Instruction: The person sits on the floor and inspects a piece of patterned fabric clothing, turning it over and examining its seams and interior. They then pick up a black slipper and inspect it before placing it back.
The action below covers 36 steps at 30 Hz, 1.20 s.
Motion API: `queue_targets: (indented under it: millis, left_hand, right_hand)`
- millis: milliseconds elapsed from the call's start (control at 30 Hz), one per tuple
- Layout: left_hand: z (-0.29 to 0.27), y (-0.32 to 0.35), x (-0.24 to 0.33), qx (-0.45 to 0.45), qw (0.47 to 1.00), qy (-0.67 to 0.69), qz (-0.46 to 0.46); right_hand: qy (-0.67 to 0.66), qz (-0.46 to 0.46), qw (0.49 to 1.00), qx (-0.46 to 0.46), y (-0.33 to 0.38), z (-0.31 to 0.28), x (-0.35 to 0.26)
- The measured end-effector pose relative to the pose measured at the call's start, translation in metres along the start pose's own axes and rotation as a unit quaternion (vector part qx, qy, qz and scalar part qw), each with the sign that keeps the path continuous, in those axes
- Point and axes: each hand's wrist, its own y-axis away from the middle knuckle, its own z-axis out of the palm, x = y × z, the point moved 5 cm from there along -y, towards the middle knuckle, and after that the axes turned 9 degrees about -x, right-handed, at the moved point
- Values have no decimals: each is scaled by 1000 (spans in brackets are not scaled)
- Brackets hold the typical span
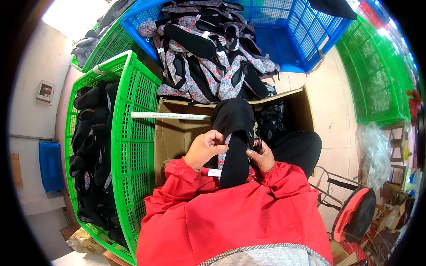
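From where I stand, the black, floral-lined slipper [235, 162] is between both hands, its long axis pointing away from the body; the left hand [206, 149] pinches its left edge, the right hand [262, 157], half curled, its right edge.

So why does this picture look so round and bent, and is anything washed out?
In the head view, the fisheye lens bows the far-right green crate and leaves black corners; a bright patch at upper left is blown out; the left hand and right hand look fairly sharp, though the black fabric piece between them shows little detail.
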Motion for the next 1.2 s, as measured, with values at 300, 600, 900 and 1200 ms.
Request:
queue_targets:
  millis: [300, 600, 900, 1200]
  left_hand:
    - [24, 32, 24, 203, 874, -387, 213]
    - [-2, 21, -7, 253, 943, -106, 189]
    - [-2, 19, 49, 340, 868, 231, 278]
    - [34, 18, 48, 302, 900, 202, 239]
  right_hand:
    - [85, -46, 995, 25, 17, -6, -2]
    - [94, -40, 994, 39, 15, -6, 4]
    - [131, -160, 966, -152, 32, 33, -38]
    - [80, -158, 983, -37, 24, 23, -40]
